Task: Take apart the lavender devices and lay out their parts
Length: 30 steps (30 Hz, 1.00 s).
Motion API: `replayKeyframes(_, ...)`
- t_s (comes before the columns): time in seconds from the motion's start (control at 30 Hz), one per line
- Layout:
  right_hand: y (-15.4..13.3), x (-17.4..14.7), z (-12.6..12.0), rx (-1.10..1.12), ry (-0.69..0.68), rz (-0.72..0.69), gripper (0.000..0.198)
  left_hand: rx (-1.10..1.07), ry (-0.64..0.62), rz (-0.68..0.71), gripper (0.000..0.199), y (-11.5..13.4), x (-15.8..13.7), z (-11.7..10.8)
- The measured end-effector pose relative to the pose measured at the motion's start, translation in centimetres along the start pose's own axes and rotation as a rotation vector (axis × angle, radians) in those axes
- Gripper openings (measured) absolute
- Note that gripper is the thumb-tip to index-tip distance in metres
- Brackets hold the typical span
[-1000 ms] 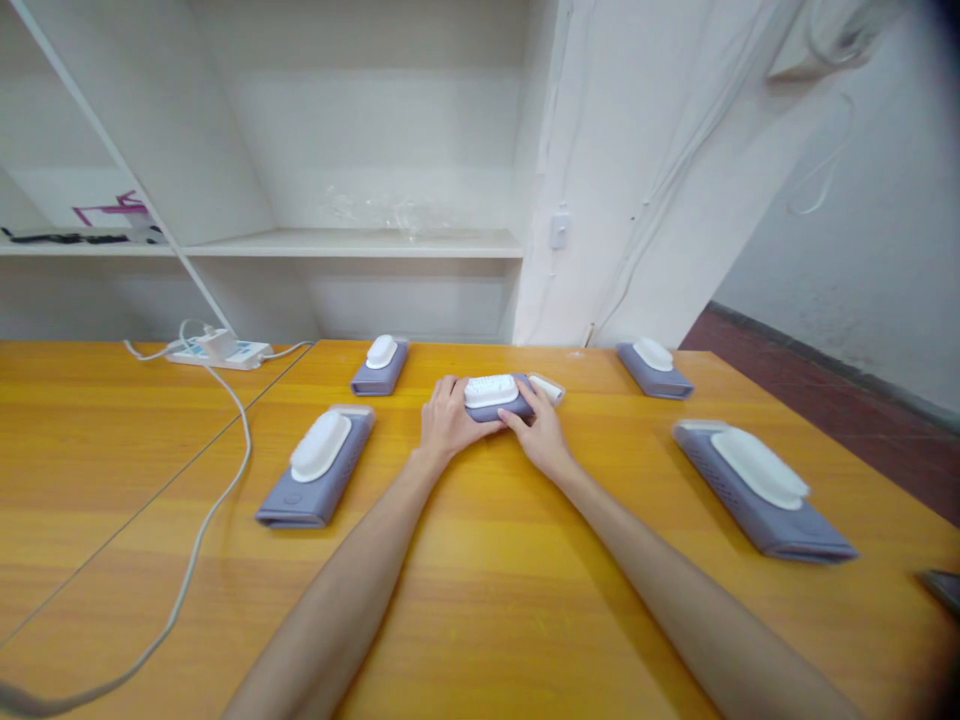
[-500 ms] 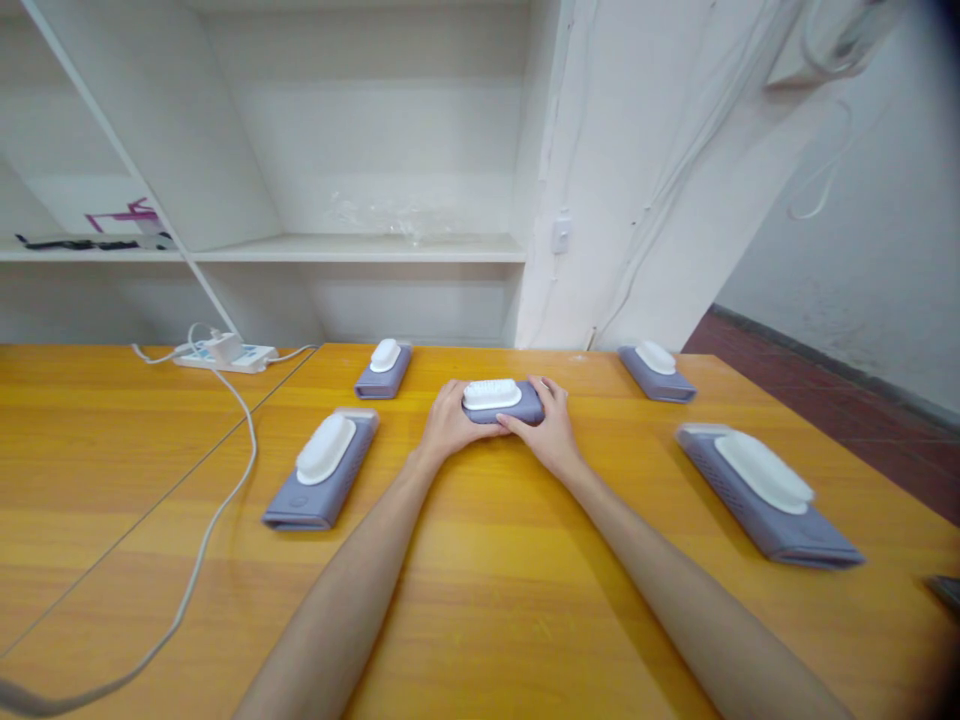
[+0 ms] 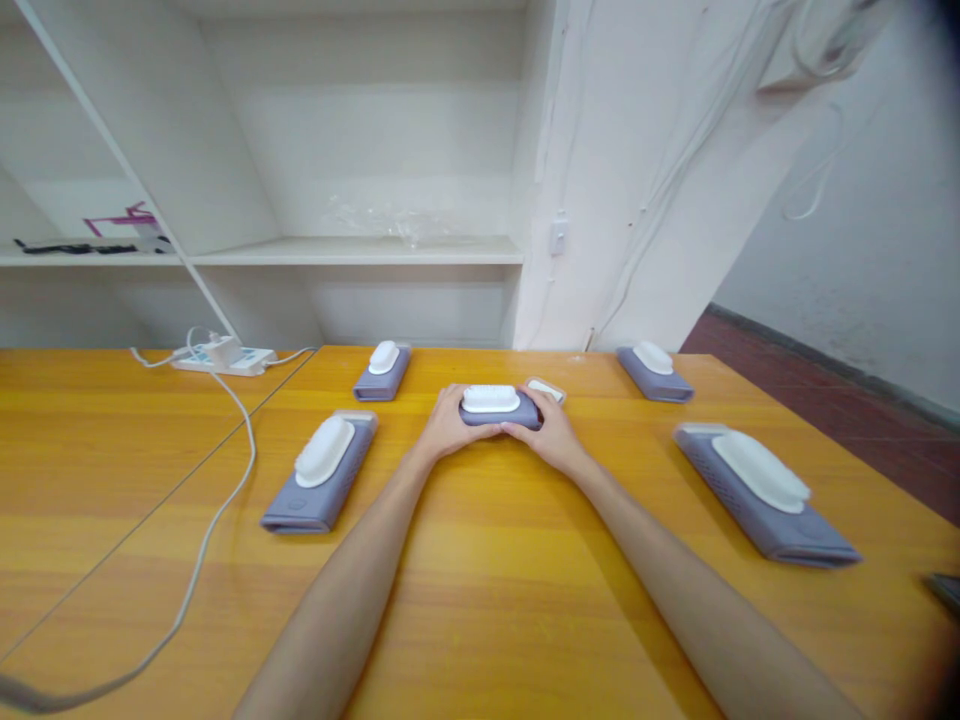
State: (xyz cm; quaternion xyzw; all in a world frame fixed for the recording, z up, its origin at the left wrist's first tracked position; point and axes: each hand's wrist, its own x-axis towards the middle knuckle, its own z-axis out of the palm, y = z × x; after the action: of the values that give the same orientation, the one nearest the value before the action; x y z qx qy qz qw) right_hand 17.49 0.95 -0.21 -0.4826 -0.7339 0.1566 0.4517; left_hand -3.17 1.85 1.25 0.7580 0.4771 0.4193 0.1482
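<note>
Two bare hands hold a flat purple-grey box [image 3: 495, 418] on a yellow-brown wooden desk [image 3: 487, 600], with a white oval piece [image 3: 490, 400] on the box's upper side. The left hand [image 3: 445, 425] wraps the left end of this middle box, and the right hand [image 3: 553, 432] wraps the right end — each grip is closed on it, the thumbs almost meeting along its front. Whether the middle box touches the desk is hard to tell. Just behind its right end lies a small white item [image 3: 546, 388] with a clear edge, partly hidden by the right hand.

Four similar boxes, each topped with a white oval, surround the middle box: a near left box [image 3: 300, 510] and a far left box [image 3: 382, 386] to its left, a far right box [image 3: 664, 388] and a near right box [image 3: 802, 535] to its right. Well to the middle box's left — beyond both left boxes — sits a white power strip [image 3: 251, 362] with a long cable [image 3: 249, 435]. Behind the middle box, a white shelf [image 3: 360, 257] carries crumpled clear plastic [image 3: 409, 228].
</note>
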Motion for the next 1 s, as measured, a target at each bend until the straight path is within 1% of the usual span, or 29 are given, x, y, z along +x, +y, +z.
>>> replayKeyframes(0.1,0.14,-0.06,0.2,-0.012,-0.05,0.008,0.067,-0.035,0.024,-0.029,0.04,-0.41,0.12,0.07)
replayKeyframes(0.17,0.17,-0.1,0.35,-0.025,-0.077,0.006,0.067,-0.03,0.05,-0.042,0.035,-0.7,0.21,0.21)
replayKeyframes(0.37,0.16,-0.12,0.6,-0.053,-0.093,0.011,0.07,-0.03,0.086,-0.051,0.035,-0.8,0.41,0.39)
replayKeyframes(0.57,0.02,-0.15,0.68,-0.071,-0.107,0.005,0.07,-0.093,0.092,-0.12,0.033,-0.27,0.57,0.0)
replayKeyframes(0.77,-0.04,-0.18,0.71,-0.067,-0.103,0.019,0.071,-0.249,0.059,-0.15,0.03,-0.21,0.72,-0.4)
replayKeyframes(1.0,-0.2,-0.15,0.63,-0.056,-0.123,0.055,0.072,-0.394,0.088,-0.183,0.036,-0.4,0.77,-0.32)
